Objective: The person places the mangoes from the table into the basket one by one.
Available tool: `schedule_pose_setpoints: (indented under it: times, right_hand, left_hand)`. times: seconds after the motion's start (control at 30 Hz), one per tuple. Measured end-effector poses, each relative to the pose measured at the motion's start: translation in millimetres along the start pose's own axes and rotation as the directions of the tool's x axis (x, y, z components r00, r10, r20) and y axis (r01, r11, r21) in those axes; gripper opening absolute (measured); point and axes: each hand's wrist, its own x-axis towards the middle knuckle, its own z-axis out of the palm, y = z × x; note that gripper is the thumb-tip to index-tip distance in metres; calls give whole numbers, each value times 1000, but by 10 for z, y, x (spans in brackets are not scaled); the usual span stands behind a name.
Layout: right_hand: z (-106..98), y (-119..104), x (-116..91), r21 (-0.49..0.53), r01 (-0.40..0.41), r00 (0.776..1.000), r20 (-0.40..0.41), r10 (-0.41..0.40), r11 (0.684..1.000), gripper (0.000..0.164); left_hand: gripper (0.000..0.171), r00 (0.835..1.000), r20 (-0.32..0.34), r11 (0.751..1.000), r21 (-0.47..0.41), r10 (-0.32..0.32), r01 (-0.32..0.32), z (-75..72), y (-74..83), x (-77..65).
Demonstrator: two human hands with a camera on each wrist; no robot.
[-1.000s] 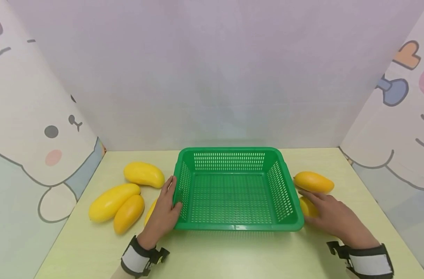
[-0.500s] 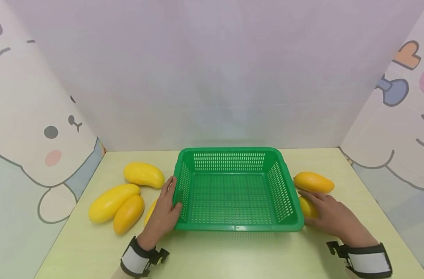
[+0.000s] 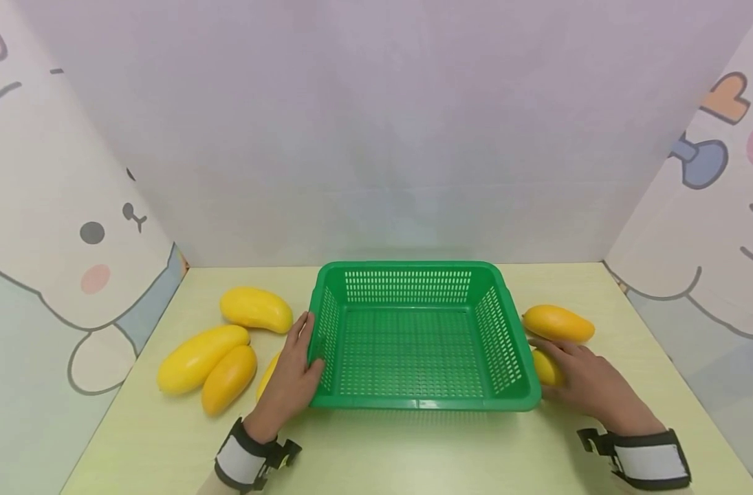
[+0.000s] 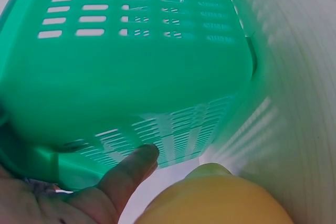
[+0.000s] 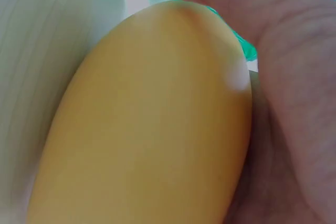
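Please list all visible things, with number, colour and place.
Basket: one, green, centre.
Left fruits: four, yellow to orange, left of basket, one partly hidden.
Right fruits: two, yellow to orange, right of basket, one partly covered.
Table: one, pale yellow, underneath.
Back wall: one, pale lilac, behind table.
Side panels: two, mostly white with cartoons, left and right.
Wrist straps: two, black and white, one per wrist.
Left hand: one, bare, touching basket's left side.
Right hand: one, bare, gripping the covered fruit.

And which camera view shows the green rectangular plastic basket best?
The head view: it shows the basket almost whole, rim and inside, with the left hand hiding little. The left wrist view shows it close but cut off; the right wrist view, only small pieces.
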Motion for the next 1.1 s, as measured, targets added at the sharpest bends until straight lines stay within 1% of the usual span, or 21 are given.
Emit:
schedule_pose_setpoints:
  times: [0.4,0.73,0.93,1.1]
  right_hand:
    - [9,3,6,-24,13,999,-38,-14,1000,68]
    - [23,8,18,-30,18,999,-39,-20,999,64]
    - [3,-10,7,-4,-14,1000,-2,14,1000,68]
    - [-47,-27,7,-17,4,1000,-19,-5,1000,69]
  left_hand:
    - [73,1000,4,1000,8,1,-1,-9,18,-2]
    - [72,1000,12,1000,-5,-13,13,-11,2,1]
    - [73,1000,-4,1000,-20,20,-20,13,-28,3]
    - [74,1000,-7,1000,-18,24,-24,9,-30,1]
